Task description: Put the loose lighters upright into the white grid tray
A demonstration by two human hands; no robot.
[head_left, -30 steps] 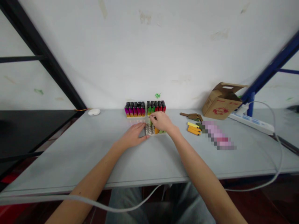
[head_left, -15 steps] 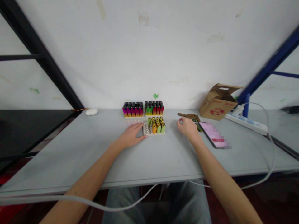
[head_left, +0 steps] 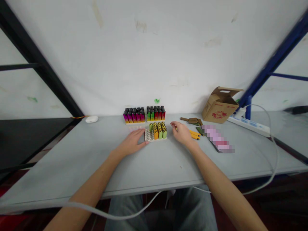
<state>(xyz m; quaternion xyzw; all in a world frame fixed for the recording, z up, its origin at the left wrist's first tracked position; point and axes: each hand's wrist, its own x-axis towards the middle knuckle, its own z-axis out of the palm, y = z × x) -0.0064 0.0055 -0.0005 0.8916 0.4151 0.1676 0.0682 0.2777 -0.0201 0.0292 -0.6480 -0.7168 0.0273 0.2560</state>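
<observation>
A small white tray [head_left: 149, 136] with rows of holes lies on the table, its left part bare. Several yellow-green and orange lighters [head_left: 160, 132] stand upright in the rest of it. My left hand [head_left: 132, 142] holds the tray's left end, thumb at the front corner and fingers at the back one. To the right of the tray, my right hand [head_left: 182, 132] is closed in a pinch, with a bit of a yellow lighter [head_left: 176, 128] showing between the fingers. Two orange lighters [head_left: 194, 134] lie flat just beyond that hand.
Behind stand two full blocks of lighters, one purple [head_left: 134, 116] and one green and red [head_left: 156, 113]. Brown and green pieces [head_left: 193, 121] lie at right, near a phone [head_left: 218, 139], an open cardboard box [head_left: 220, 109] and a power strip [head_left: 252, 126]. A white case [head_left: 91, 119] sits far left.
My right hand has moved left, from the loose pieces toward the tray, with a lighter in its fingers, uncovering the orange lighters. My left hand stays at the tray. The view has shifted slightly.
</observation>
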